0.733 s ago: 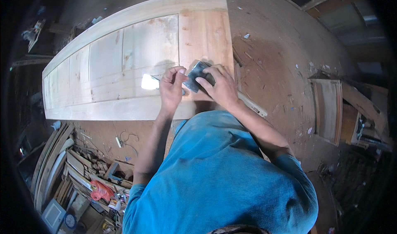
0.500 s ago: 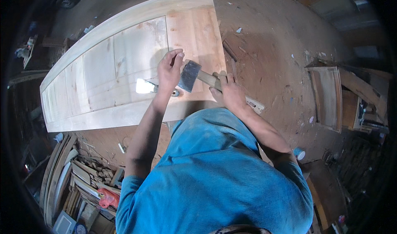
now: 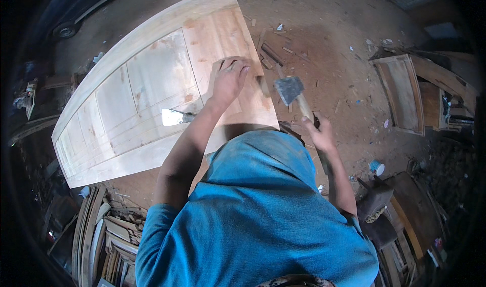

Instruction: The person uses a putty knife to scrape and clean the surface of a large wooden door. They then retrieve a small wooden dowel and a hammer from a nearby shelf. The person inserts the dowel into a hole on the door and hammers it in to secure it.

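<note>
The right hand (image 3: 321, 132) is wrapped around the wooden handle of a hatchet (image 3: 289, 90), its dark head just off the right end of a pale panelled door (image 3: 157, 71), above the littered floor (image 3: 344, 130); the left hand (image 3: 231, 80) is over that end, fingers bent and close together, though I cannot tell whether they pinch anything or touch the wood; a bright-bladed flat tool (image 3: 173, 117) lies near the left forearm; at right, a small blue-and-white tub (image 3: 376, 167) hides its contents, and a box-like wooden cabinet (image 3: 400, 95) shows shadowed insides
</note>
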The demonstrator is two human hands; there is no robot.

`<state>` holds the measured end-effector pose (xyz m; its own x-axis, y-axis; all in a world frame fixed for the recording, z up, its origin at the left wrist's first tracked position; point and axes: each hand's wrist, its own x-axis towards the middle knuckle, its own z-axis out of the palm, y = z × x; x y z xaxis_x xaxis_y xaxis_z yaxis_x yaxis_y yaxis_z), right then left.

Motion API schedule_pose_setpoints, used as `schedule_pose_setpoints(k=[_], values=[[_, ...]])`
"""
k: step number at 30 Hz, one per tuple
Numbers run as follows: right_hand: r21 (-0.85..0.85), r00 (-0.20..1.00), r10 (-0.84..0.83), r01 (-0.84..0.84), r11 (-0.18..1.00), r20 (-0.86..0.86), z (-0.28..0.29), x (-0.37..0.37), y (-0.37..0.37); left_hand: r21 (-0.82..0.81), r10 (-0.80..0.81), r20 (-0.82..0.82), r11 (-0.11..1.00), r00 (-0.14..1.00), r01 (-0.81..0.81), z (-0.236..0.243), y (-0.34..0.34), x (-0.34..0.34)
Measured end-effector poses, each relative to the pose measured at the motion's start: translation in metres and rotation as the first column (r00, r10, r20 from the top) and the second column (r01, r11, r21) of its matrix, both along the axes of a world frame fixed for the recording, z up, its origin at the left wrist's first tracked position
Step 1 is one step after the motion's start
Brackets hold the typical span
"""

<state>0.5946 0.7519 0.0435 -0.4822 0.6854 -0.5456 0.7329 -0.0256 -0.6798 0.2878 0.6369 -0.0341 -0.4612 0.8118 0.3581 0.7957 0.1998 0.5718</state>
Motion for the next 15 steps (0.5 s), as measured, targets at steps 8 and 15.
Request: schedule_pose_setpoints(k=[8, 15], values=[[0.07, 0.982, -0.174, 0.169, 0.983, 0.067, -0.033, 0.031, 0.007, -0.11, 0.0, -0.032, 0.994, 0.999, -0.004, -0.002, -0.005, -0.003], [-0.17, 0.982, -0.111, 0.137, 0.976, 0.152, -0.023, 0.003, 0.005, 0.03, 0.079, 0.052, 0.996, 0.996, -0.08, -0.007, 0.011, -0.007]])
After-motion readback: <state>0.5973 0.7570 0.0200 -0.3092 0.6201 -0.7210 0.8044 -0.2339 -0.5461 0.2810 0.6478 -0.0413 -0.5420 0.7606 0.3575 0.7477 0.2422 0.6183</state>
